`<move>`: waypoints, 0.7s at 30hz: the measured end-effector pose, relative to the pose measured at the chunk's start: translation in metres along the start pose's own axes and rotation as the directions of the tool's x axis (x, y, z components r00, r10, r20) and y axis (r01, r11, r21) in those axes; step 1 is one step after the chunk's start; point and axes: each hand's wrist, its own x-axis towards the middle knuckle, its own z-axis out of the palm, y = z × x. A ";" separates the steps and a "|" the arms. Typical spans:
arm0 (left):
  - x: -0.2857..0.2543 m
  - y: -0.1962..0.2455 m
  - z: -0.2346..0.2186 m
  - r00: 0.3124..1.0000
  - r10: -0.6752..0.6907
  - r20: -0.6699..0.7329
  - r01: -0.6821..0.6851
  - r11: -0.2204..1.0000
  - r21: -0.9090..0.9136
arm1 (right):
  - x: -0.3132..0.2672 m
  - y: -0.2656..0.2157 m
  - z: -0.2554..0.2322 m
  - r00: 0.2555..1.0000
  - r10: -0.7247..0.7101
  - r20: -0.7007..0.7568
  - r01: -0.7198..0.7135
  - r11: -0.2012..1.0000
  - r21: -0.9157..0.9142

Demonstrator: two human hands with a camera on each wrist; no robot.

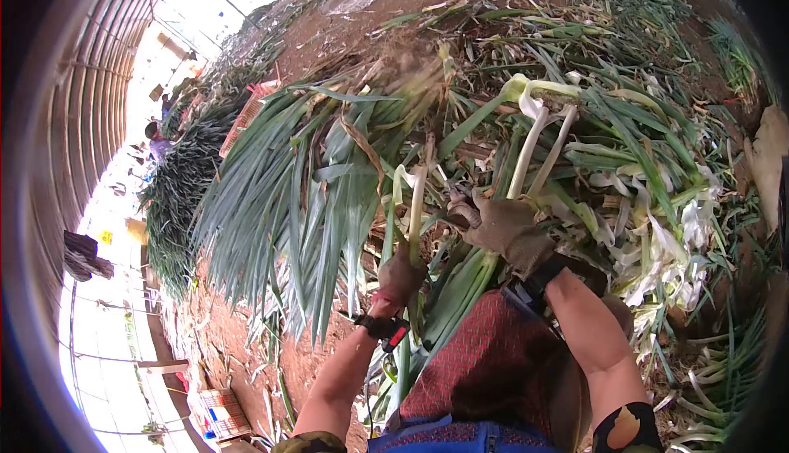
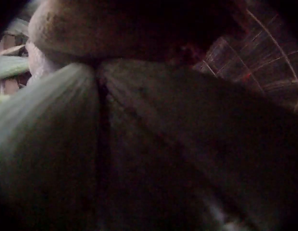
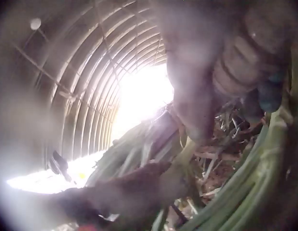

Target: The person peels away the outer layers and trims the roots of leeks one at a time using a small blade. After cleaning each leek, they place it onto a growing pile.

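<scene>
My gloved left hand (image 1: pixel 400 279) grips a green onion by its pale stalk (image 1: pixel 417 198), which stands upright above the fist. In the left wrist view, broad green leaves (image 2: pixel 48 120) fill most of the picture below a gloved finger (image 2: pixel 86 33). To the right, my gloved right hand (image 1: pixel 505 231) hovers close beside that stalk with curled fingers (image 3: pixel 238 67); I cannot tell whether they pinch anything. Its thumb overlaps a pale stalk (image 3: pixel 187 149) in the right wrist view. White onion stalks (image 1: pixel 526 153) with bent tops rise just beyond this hand. Green leaves (image 1: pixel 468 280) lie below it, across my lap.
A large bundle of green onions (image 1: pixel 296 182) lies front left, with another heap (image 1: pixel 185 190) farther back. Peeled skins and leaves (image 1: pixel 657 239) cover the ground at right. An orange crate (image 1: pixel 223 413) stands lower left. A ribbed tunnel wall (image 1: pixel 99 83) curves along the left.
</scene>
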 end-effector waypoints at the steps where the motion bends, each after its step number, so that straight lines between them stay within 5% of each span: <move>1: -0.001 -0.001 0.001 1.000 -0.005 -0.001 0.005 1.000 -0.023 | 0.001 -0.002 -0.007 0.998 0.020 0.056 -0.020 1.000 -0.012; 10: -0.002 -0.021 0.011 0.995 0.003 0.098 0.016 0.982 -0.190 | 0.010 0.013 0.012 0.999 0.043 -0.021 -0.046 0.984 -0.172; 17: -0.004 -0.027 0.018 0.989 -0.014 0.147 0.048 0.972 -0.231 | 0.022 0.018 0.013 0.990 0.138 0.016 -0.134 0.981 -0.141; 21: -0.005 -0.036 0.021 0.984 0.010 0.180 0.063 0.915 -0.400 | 0.024 0.025 0.018 0.987 0.163 0.014 -0.161 0.983 -0.092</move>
